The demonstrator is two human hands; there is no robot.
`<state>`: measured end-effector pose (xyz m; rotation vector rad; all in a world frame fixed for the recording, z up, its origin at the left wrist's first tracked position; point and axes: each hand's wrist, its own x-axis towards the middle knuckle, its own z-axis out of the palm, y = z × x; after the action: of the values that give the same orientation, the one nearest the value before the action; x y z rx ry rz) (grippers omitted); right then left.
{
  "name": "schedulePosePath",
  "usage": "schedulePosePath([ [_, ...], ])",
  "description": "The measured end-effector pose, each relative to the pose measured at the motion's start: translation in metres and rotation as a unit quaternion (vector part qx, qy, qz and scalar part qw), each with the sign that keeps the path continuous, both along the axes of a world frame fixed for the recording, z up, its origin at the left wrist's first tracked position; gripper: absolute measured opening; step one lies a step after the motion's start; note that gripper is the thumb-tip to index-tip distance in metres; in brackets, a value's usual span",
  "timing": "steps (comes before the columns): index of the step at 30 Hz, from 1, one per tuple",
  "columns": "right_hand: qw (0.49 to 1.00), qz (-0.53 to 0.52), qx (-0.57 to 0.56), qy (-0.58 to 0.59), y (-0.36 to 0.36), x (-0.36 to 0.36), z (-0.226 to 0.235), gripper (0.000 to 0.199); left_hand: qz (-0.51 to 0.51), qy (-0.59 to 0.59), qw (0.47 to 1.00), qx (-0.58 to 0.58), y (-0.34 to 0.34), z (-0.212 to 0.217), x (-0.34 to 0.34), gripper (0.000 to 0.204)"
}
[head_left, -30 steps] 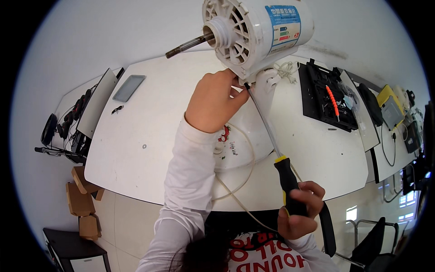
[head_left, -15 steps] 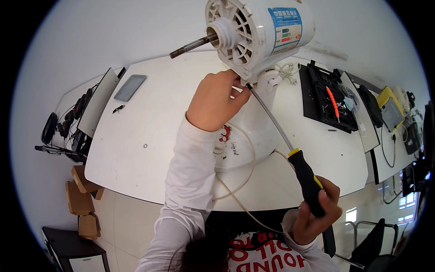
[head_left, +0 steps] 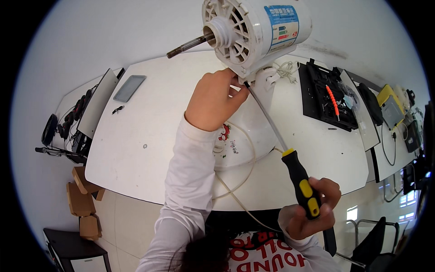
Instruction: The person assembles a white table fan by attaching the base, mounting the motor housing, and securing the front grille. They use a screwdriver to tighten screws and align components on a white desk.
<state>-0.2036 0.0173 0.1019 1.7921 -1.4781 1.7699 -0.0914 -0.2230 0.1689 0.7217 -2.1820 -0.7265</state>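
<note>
A white electric fan (head_left: 258,34), without its blades and guard, stands on the table with its threaded metal shaft (head_left: 190,46) pointing left. My left hand (head_left: 213,102) is closed at the underside of the motor housing, its fingertips partly hidden behind the housing and the screwdriver tip. In my right hand (head_left: 319,211) is the black and yellow handle of a long screwdriver (head_left: 267,117). Its shank slants up to the left, and the tip meets the bottom of the housing beside my left fingers. Any screw there is too small to make out.
An open black tool case (head_left: 319,97) with an orange twisted rod (head_left: 332,100) lies at the right. At the far left are a grey tray (head_left: 130,88) and a short black cable (head_left: 118,109). The fan's pale cord (head_left: 242,206) hangs over the near table edge.
The screwdriver handle has turned, with its yellow patches now facing up, and has shifted a little left with my right hand. The fan head has moved slightly left. My left hand stays by the tip.
</note>
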Motion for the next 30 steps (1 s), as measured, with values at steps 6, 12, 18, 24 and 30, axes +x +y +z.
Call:
schedulePosePath([
  [6,0.995,0.007,0.045,0.090,0.002,-0.009,0.004,0.061,0.017,-0.006,1.000,-0.008,0.002,0.000,-0.002,0.024],
  [12,0.991,-0.101,-0.086,-0.030,-0.024,-0.027,-0.001,0.070,0.022,0.022,0.999,-0.030,0.000,-0.004,-0.004,0.017],
  [18,0.978,-0.083,0.087,-0.169,0.002,-0.028,0.005,0.050,0.037,0.020,0.998,-0.041,0.000,-0.006,-0.004,0.016],
  [24,0.976,-0.188,-0.002,0.113,-0.001,-0.023,0.008,0.022,0.053,0.005,0.997,-0.050,0.001,-0.005,-0.006,0.017],
  [30,0.983,-0.102,0.060,0.140,0.007,-0.016,0.011,0.041,0.047,-0.003,0.998,-0.043,0.001,-0.004,-0.005,0.019],
])
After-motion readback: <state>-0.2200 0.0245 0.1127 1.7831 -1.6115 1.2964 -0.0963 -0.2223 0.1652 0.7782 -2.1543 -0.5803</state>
